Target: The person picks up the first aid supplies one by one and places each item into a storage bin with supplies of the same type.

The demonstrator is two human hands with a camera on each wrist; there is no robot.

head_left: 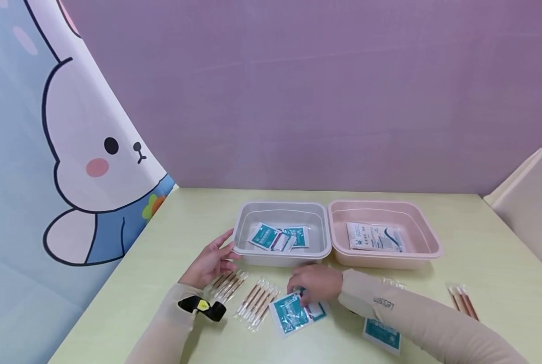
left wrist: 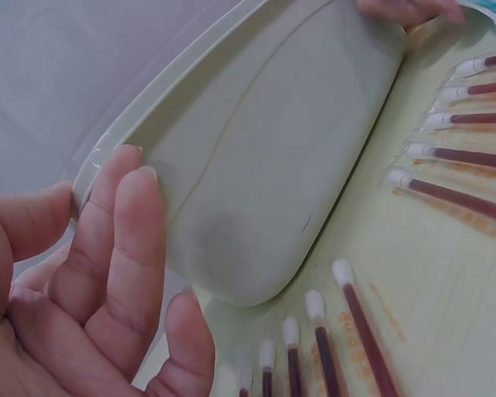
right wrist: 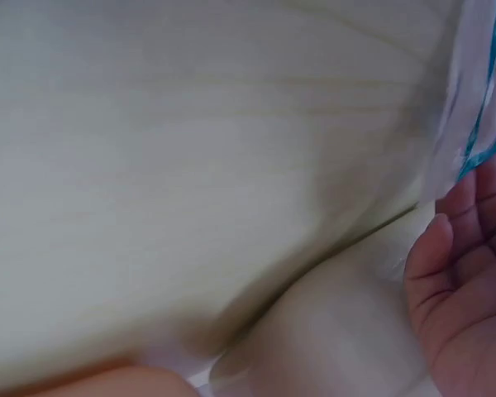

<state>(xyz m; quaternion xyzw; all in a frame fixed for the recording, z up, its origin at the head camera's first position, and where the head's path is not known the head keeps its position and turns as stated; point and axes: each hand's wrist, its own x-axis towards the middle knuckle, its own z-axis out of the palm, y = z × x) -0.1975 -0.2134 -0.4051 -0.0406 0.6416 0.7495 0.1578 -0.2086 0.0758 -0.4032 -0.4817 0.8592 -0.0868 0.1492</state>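
In the head view, my left hand (head_left: 211, 263) holds the near left corner of a grey plastic basin (head_left: 280, 260). The left wrist view shows the thumb on the basin's rim (left wrist: 107, 149) and fingertips against the wall below it. My right hand (head_left: 316, 283) grips a flat teal-and-white packet (head_left: 293, 313) in front of that basin. At the edge of the right wrist view, fingers (right wrist: 467, 273) lie behind the packet (right wrist: 479, 107). Teal-and-white packets (head_left: 266, 235) lie inside the grey basin.
A pink basin (head_left: 389, 260) with white printed packets (head_left: 375, 237) stands beside the grey one. Clear packs of brown-stemmed cotton swabs (head_left: 257, 303) lie near the left hand, another swab pack (head_left: 462, 301) far right. Another teal packet (head_left: 382, 336) lies by the right forearm.
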